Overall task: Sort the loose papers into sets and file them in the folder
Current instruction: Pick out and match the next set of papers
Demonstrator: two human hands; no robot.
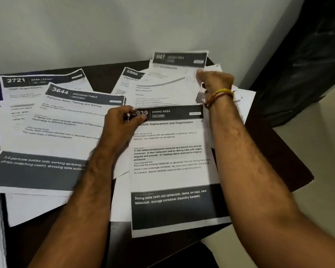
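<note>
Loose printed sheets cover a dark table [290,163]. My left hand [122,120] pinches the top left corner of the "Dining Area" sheet [170,151], which lies in front of me. My right hand [215,82] is curled round the right edge of a bent white sheet [162,88] lifted at the back. Under that lie a sheet numbered 2886 [130,74] and another dark-headed sheet [180,59] against the wall. The "3644 Dressing Table" sheet [66,124] and the 2721 sheet [39,82] lie to the left. No folder is clearly visible.
A pale wall [124,26] rises right behind the table. More blank white sheets [33,207] lie at the near left. A dark object [307,64] stands on the floor to the right of the table, beside a light floor [317,151].
</note>
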